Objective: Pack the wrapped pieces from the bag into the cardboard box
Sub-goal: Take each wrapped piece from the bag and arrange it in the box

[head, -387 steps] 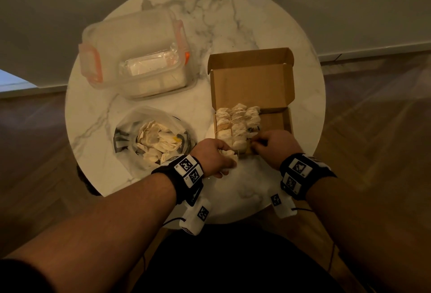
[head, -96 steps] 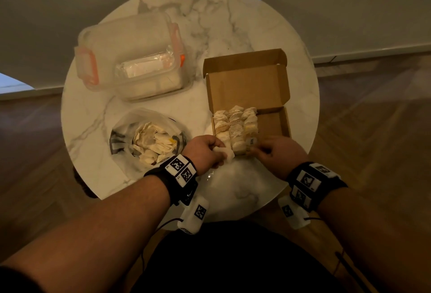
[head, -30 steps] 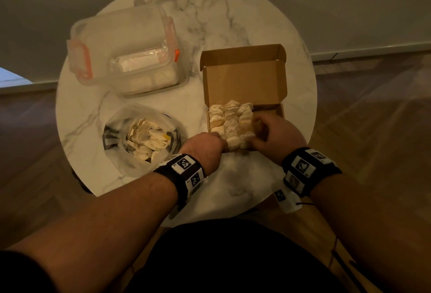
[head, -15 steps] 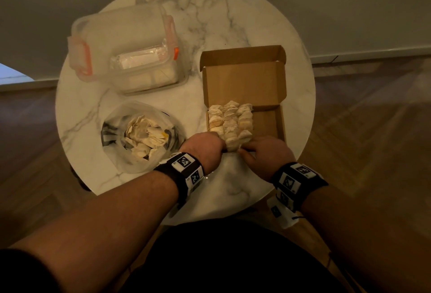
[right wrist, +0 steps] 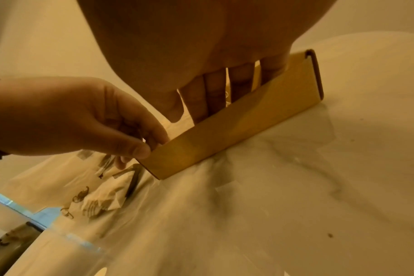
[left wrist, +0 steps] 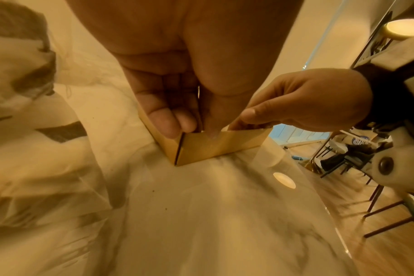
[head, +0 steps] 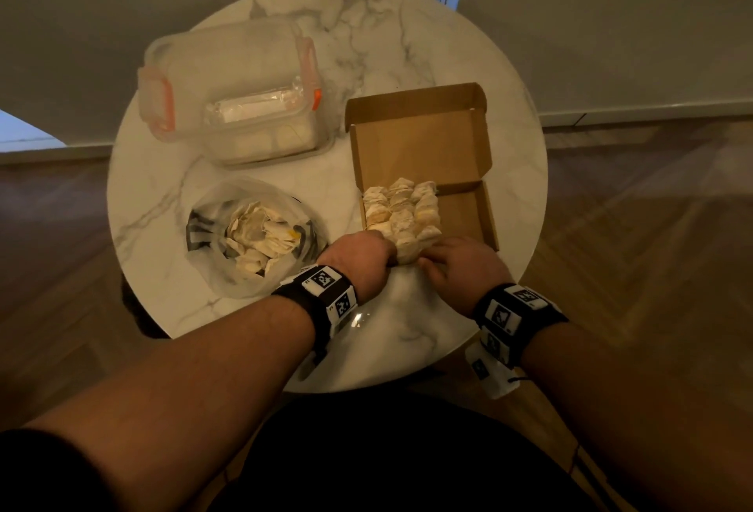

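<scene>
From the head camera, a round marble table (head: 428,42) carries an open cardboard box (head: 423,152) with its lid flap standing back. Wrapped pieces (head: 401,212) sit in three tight rows in the box's left part; the right part shows bare cardboard. The left hand (head: 360,261) and right hand (head: 460,263) meet at the box's near edge, both touching the nearest wrapped piece. Left of the box lies a clear plastic bag (head: 252,238) with more crumpled wrapped pieces inside. Behind it stands a clear plastic container (head: 232,91) with orange clips.

From the left wrist, the left hand's fingers (left wrist: 163,115) curl down at the box's near left corner (left wrist: 177,149), thumb pressed inside the front wall. What they pinch, I cannot tell. The right hand's thumb (left wrist: 250,114) rests on the front wall's top edge.

From the right wrist, the right hand's fingers (right wrist: 215,89) reach straight and slightly spread down behind the front wall (right wrist: 236,130).
</scene>
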Tool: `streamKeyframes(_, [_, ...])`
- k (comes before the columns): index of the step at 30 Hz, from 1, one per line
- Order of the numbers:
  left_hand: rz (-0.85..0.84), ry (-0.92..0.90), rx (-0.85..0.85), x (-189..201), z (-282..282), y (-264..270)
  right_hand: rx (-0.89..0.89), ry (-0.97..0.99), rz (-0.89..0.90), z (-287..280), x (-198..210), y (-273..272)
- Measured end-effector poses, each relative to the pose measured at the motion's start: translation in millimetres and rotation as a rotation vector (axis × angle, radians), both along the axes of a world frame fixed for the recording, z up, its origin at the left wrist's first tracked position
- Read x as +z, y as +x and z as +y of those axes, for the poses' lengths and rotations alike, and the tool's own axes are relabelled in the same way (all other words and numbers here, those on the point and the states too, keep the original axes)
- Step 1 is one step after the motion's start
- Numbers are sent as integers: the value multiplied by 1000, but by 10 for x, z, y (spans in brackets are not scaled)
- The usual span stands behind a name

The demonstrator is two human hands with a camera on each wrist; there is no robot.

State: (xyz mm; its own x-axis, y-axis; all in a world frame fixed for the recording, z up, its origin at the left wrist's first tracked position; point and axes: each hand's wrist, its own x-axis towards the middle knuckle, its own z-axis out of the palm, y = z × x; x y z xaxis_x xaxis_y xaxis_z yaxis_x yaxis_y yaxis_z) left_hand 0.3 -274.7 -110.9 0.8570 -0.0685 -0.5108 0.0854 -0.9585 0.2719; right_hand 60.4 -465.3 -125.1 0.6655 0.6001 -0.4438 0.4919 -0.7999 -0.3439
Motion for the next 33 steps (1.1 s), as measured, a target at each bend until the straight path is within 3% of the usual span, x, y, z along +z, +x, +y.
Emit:
streamKeyframes(3, [-139, -72, 49, 207, 118, -103, -69, 99, -46, 16, 150, 21])
streamKeyframes(6, [-338, -118, 202, 466, 515, -216, -113, 212, -101, 127, 378, 22])
streamKeyframes(9, [-530, -23, 396, 597, 1179, -327, -125, 339, -94, 374, 577, -56])
streamKeyframes(11, [-459, 60, 552, 597, 1599, -429, -117, 402, -64, 620, 649, -140])
streamKeyframes(13, [-286, 84, 708, 525, 1887, -538, -79, 421, -50, 905, 689, -240])
streamKeyframes(17, [-113, -171, 893, 291, 2083, -784, 23, 393, -27, 1511, 657, -510])
streamKeyframes(20, [-134, -267, 890, 186, 2096, -897, 78, 301, -47, 1917, 572, -648])
streamKeyframes(26, [-189, -336, 850, 110, 2127, -953, 114, -235, -105, 2443, 384, -689])
streamKeyframes(33, [-105, -431, 859, 2, 2230, -943, 140, -318, -154, 2651, 229, -663])
